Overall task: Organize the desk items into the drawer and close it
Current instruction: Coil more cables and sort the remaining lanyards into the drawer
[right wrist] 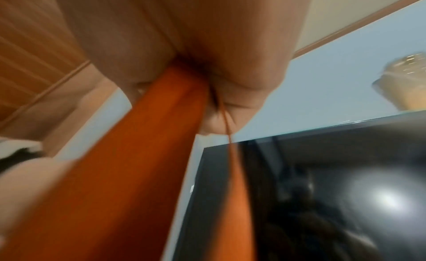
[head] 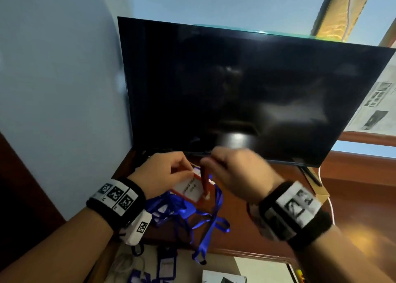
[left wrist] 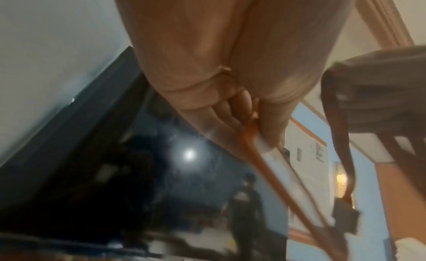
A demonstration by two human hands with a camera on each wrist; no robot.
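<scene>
A dark wooden desk stands against a pale blue wall, under a black flat screen. Above it, the red-framed plastic badge holder is pinched by the left hand; the right hand grips its red fabric lanyard, apparently taut. Blue ribbon lanyards lie tangled below.

Both hands' grips curled, pinching

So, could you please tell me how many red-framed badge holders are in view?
1: the red-framed badge holder is held above the desk by the left hand, while the right hand grips its red lanyard. Others may be hidden under the blue lanyards.
</scene>
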